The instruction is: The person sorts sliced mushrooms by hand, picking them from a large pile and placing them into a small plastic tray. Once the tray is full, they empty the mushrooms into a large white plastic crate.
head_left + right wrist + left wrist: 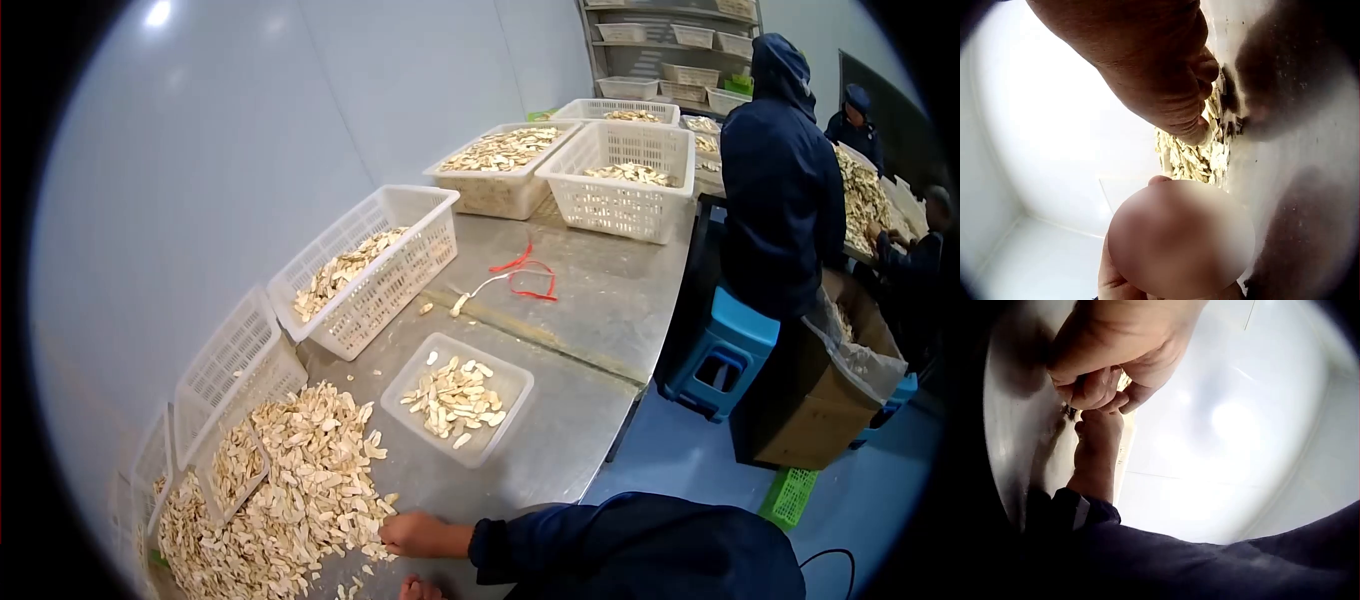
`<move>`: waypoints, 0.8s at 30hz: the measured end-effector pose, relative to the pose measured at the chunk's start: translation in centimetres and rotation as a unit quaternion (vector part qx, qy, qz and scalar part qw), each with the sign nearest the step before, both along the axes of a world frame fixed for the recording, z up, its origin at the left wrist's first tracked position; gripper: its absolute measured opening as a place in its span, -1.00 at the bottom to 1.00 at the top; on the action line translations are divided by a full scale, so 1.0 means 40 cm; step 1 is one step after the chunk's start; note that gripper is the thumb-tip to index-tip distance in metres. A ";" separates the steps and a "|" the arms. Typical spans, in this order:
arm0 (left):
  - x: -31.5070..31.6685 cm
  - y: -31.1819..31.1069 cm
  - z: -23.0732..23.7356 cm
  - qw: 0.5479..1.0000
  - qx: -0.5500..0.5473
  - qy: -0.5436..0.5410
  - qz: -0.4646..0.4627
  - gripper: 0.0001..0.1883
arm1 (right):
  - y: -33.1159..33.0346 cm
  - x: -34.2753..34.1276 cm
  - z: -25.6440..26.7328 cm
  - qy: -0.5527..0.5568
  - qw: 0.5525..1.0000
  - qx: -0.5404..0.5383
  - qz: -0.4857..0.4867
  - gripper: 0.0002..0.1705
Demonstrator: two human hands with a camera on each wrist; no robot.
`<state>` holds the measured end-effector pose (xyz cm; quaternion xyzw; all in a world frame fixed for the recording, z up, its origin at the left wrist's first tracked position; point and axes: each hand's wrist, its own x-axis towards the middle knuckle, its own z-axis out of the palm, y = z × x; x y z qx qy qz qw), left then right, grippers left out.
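Observation:
A heap of pale dried slices (290,490) covers the near left of the metal table. At its right edge, my right hand (415,535) touches the slices with curled fingers. In the right wrist view the right hand (1154,69) has thumb and fingers close together over pale slices (1191,162); whether it grips one is unclear. My left hand (420,588) shows only partly at the bottom of the head view. In the left wrist view the left hand (1129,350) has bent fingers beside the right hand (1099,450); whether it holds anything is hidden.
A shallow tray (515,400) with slices stands right of the heap. White baskets (385,290) of slices line the wall. Red ribbon (535,294) lies farther back. Beyond the table are a blue stool (722,350), a cardboard box (815,420) and several people.

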<state>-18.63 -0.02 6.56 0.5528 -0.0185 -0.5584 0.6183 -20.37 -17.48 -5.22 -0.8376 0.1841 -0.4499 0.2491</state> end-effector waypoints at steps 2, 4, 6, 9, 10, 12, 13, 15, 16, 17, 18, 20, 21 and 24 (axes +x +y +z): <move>-0.012 -0.012 0.014 1.000 0.030 -0.002 0.005 -0.79 | -0.001 0.007 -0.012 -0.008 1.000 -0.009 0.007 -0.83; -0.017 -0.013 0.015 0.999 0.053 -0.003 0.012 -0.71 | 0.003 0.001 0.003 -0.011 1.000 0.014 0.013 -0.83; -0.017 -0.015 0.006 0.998 0.064 -0.002 0.020 -0.69 | 0.007 -0.006 0.018 -0.008 0.998 0.067 0.016 -0.83; 0.013 0.000 -0.037 0.999 0.004 0.048 -0.018 -0.69 | 0.006 -0.012 0.030 0.008 0.997 0.076 0.032 -0.82; 0.014 0.002 -0.040 0.999 0.007 0.045 -0.014 -0.69 | 0.007 -0.009 0.025 0.003 0.997 0.071 0.034 -0.82; 0.009 0.001 -0.036 0.999 0.013 0.041 -0.007 -0.70 | 0.007 -0.007 0.024 -0.007 0.997 0.062 0.038 -0.83; 0.005 -0.003 -0.028 0.999 0.030 0.037 0.003 -0.70 | 0.008 -0.006 0.027 -0.006 0.997 0.071 0.043 -0.83; -0.002 -0.013 -0.013 0.997 0.065 0.029 0.025 -0.71 | 0.008 -0.008 0.034 -0.005 0.995 0.088 0.056 -0.83; 0.015 -0.005 -0.035 0.998 0.034 0.052 0.009 -0.78 | 0.006 -0.010 0.035 -0.005 0.994 0.091 0.064 -0.84; 0.046 0.011 -0.078 0.997 0.003 0.075 -0.006 -0.85 | 0.006 -0.010 0.036 -0.005 0.993 0.094 0.073 -0.85; 0.064 0.019 -0.109 0.995 -0.027 0.097 -0.017 -0.91 | 0.008 -0.008 0.038 -0.005 0.991 0.099 0.086 -0.85; 0.058 0.032 -0.141 0.983 -0.166 -0.034 -0.070 -0.74 | 0.012 -0.009 0.038 -0.023 0.980 0.137 0.140 -0.85; 0.063 0.046 -0.156 0.964 -0.227 -0.106 -0.090 -0.58 | 0.021 -0.009 0.049 -0.031 0.971 0.158 0.174 -0.85; 0.078 -0.015 -0.186 0.975 -0.180 0.102 0.081 -0.65 | 0.059 -0.077 0.200 0.105 0.879 0.377 0.272 -0.82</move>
